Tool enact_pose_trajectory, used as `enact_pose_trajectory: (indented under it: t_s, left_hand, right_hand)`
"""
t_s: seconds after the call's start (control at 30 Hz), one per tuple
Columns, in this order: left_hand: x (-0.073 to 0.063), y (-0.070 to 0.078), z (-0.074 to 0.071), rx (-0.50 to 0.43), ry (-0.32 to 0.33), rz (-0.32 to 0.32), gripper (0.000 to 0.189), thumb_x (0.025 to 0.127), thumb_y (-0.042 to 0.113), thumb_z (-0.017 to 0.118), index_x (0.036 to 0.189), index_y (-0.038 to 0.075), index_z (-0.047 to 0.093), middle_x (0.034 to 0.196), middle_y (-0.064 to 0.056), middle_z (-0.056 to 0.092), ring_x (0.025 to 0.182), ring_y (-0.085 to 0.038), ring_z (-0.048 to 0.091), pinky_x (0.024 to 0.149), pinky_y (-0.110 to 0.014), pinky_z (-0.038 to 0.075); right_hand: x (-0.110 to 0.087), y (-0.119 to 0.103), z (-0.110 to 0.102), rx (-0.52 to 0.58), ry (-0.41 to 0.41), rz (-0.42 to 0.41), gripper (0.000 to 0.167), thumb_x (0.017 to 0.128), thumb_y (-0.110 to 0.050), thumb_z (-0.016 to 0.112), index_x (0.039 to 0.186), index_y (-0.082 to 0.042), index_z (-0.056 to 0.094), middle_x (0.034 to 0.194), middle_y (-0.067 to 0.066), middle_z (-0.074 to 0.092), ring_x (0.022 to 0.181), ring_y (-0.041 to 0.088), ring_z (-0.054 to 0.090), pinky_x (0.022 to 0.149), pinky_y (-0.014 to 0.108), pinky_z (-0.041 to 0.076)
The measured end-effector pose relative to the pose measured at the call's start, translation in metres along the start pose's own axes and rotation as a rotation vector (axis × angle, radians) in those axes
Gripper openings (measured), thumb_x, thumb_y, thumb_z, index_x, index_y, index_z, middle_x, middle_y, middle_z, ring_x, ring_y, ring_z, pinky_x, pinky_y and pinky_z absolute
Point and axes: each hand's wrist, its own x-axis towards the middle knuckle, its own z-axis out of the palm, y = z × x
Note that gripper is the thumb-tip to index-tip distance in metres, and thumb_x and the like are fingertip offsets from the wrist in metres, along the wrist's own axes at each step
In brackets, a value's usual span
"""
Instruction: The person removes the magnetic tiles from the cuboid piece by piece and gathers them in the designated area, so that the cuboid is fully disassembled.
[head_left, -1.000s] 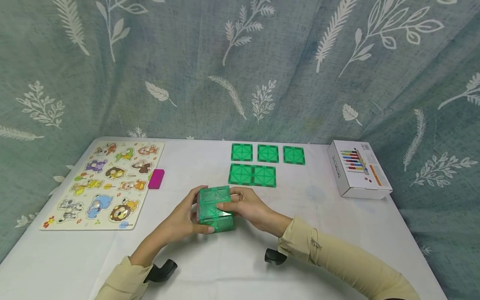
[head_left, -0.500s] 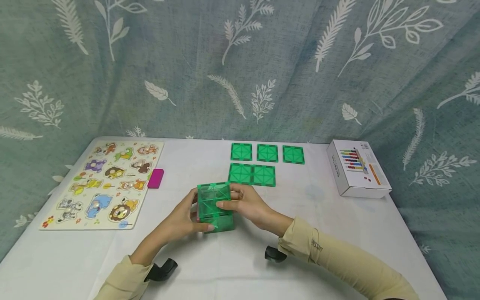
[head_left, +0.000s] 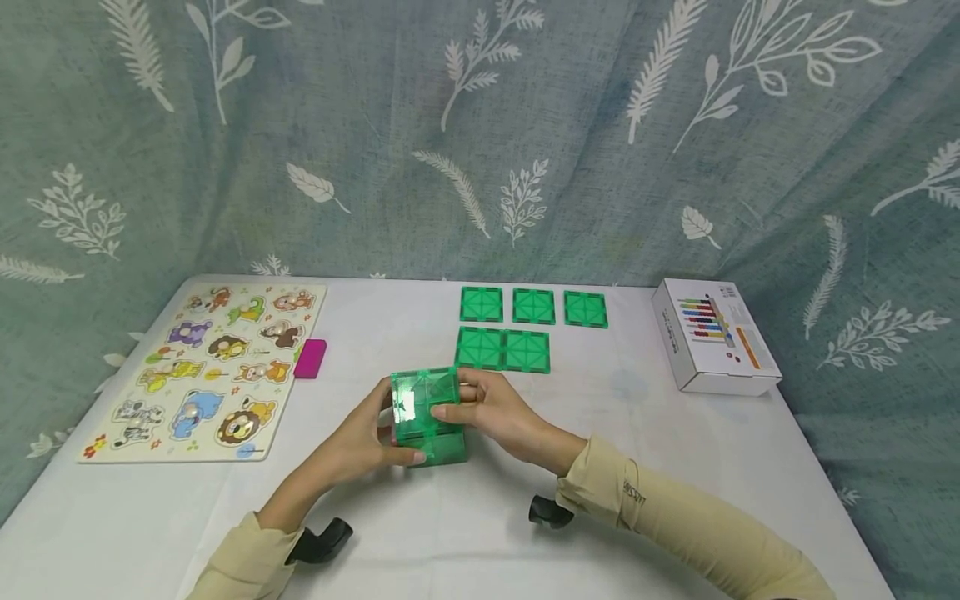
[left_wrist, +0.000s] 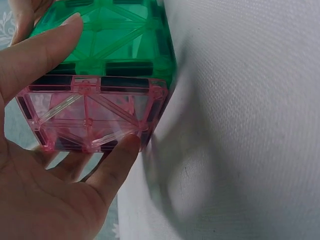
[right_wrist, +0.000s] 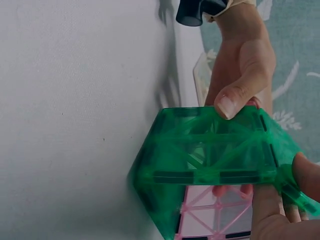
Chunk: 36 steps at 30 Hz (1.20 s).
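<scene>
Between both hands is a box of translucent magnetic tiles, with a green tile (head_left: 423,408) on top. In the left wrist view, a pink tile (left_wrist: 90,117) forms one side, joined along an edge to a green tile (left_wrist: 107,37). My left hand (head_left: 356,446) grips the box from the left, thumb on green and fingertips against the pink side. My right hand (head_left: 506,421) pinches the top tile at its right side, thumb above and fingers beneath. The right wrist view shows the box partly open near the right fingers, with a pink tile (right_wrist: 215,210) visible inside.
Several flat green tiles (head_left: 527,351) lie in two rows behind the hands. An animal puzzle board (head_left: 202,375) lies at the left, with a magenta block (head_left: 310,358) beside it. A white box (head_left: 716,337) stands at the back right. A patterned curtain (head_left: 375,150) hangs behind the white table (head_left: 600,533).
The top green tile has tilted slightly under the right hand, and its glare has shifted. Both hands keep their grip at nearly the same spot.
</scene>
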Motion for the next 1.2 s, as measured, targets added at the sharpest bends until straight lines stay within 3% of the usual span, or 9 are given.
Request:
enact_pose_trajectory:
  t_s: [0.17, 0.27, 0.4, 0.47, 0.63, 0.7, 0.77, 0.87, 1.2]
  left_hand:
    - [-0.001, 0.001, -0.002, 0.008, -0.008, 0.001, 0.100, 0.073, 0.012, 0.088, 0.152, 0.014, 0.027, 0.156, -0.022, 0.036, 0.143, -0.048, 0.038, 0.105, -0.050, 0.053]
    - [-0.001, 0.002, -0.002, 0.008, -0.012, 0.004, 0.102, 0.073, 0.012, 0.089, 0.153, 0.015, 0.026, 0.157, -0.022, 0.035, 0.145, -0.049, 0.036, 0.106, -0.051, 0.052]
    - [-0.001, 0.002, -0.002, 0.008, -0.018, 0.004, 0.103, 0.072, 0.012, 0.089, 0.153, 0.014, 0.026, 0.155, -0.022, 0.036, 0.144, -0.049, 0.037, 0.104, -0.050, 0.053]
    - [0.000, 0.002, -0.002, 0.012, -0.022, 0.006, 0.103, 0.072, 0.011, 0.089, 0.154, 0.014, 0.025, 0.156, -0.022, 0.035, 0.145, -0.049, 0.035, 0.105, -0.051, 0.052]
    - [0.000, 0.002, -0.002, 0.000, -0.026, -0.007, 0.103, 0.072, 0.008, 0.088, 0.154, 0.017, 0.026, 0.159, -0.020, 0.031, 0.148, -0.048, 0.028, 0.108, -0.055, 0.049]
    - [0.000, 0.002, -0.002, -0.009, -0.030, -0.012, 0.103, 0.072, 0.008, 0.088, 0.154, 0.019, 0.026, 0.160, -0.019, 0.031, 0.148, -0.048, 0.029, 0.108, -0.055, 0.049]
    - [0.000, 0.003, -0.002, -0.018, -0.036, -0.013, 0.104, 0.073, 0.007, 0.088, 0.154, 0.019, 0.026, 0.159, -0.018, 0.031, 0.147, -0.049, 0.030, 0.107, -0.055, 0.049]
    - [0.000, 0.003, -0.002, -0.019, -0.039, -0.017, 0.104, 0.073, 0.008, 0.088, 0.155, 0.019, 0.025, 0.159, -0.019, 0.031, 0.146, -0.050, 0.031, 0.106, -0.055, 0.050]
    - [-0.001, 0.000, -0.002, -0.011, -0.031, -0.026, 0.105, 0.072, 0.007, 0.089, 0.154, 0.019, 0.026, 0.159, -0.019, 0.031, 0.145, -0.049, 0.034, 0.104, -0.051, 0.053]
  right_hand:
    - [0.001, -0.001, -0.002, 0.053, -0.018, 0.022, 0.018, 0.097, -0.012, 0.066, 0.107, -0.009, 0.052, 0.062, -0.011, 0.044, 0.082, 0.006, 0.062, 0.092, 0.034, 0.056]
    - [0.000, -0.005, -0.004, 0.071, -0.012, 0.049, 0.048, 0.097, -0.014, 0.066, 0.139, -0.003, 0.046, 0.070, -0.011, 0.057, 0.113, 0.014, 0.067, 0.107, 0.044, 0.052]
    - [-0.002, -0.011, -0.008, 0.082, 0.027, 0.071, 0.085, 0.097, -0.016, 0.066, 0.160, -0.003, 0.011, 0.096, 0.000, 0.072, 0.140, 0.029, 0.051, 0.113, 0.050, 0.047]
    - [-0.002, -0.014, -0.012, 0.100, 0.045, 0.069, 0.087, 0.097, -0.015, 0.066, 0.160, -0.002, 0.008, 0.108, 0.004, 0.072, 0.143, 0.031, 0.047, 0.113, 0.049, 0.047]
    - [-0.004, -0.019, -0.028, 0.131, 0.094, 0.082, 0.087, 0.097, -0.014, 0.065, 0.161, -0.005, 0.006, 0.084, 0.004, 0.061, 0.146, 0.030, 0.043, 0.117, 0.048, 0.042]
    - [-0.007, -0.020, -0.036, 0.136, 0.116, 0.085, 0.088, 0.098, -0.014, 0.064, 0.161, -0.006, 0.004, 0.110, 0.013, 0.066, 0.148, 0.031, 0.039, 0.120, 0.049, 0.038]
    - [-0.010, -0.021, -0.046, 0.135, 0.140, 0.082, 0.087, 0.099, -0.013, 0.062, 0.161, -0.006, 0.002, 0.155, 0.022, 0.041, 0.151, 0.032, 0.034, 0.121, 0.050, 0.036]
    - [-0.015, -0.020, -0.062, 0.138, 0.176, 0.084, 0.085, 0.100, -0.014, 0.060, 0.162, -0.007, 0.001, 0.170, 0.018, 0.002, 0.155, 0.032, 0.026, 0.122, 0.050, 0.034]
    - [-0.029, -0.009, -0.115, 0.111, 0.304, 0.054, 0.081, 0.104, -0.019, 0.055, 0.161, -0.005, -0.002, 0.168, 0.016, 0.014, 0.157, 0.029, 0.019, 0.120, 0.047, 0.039]
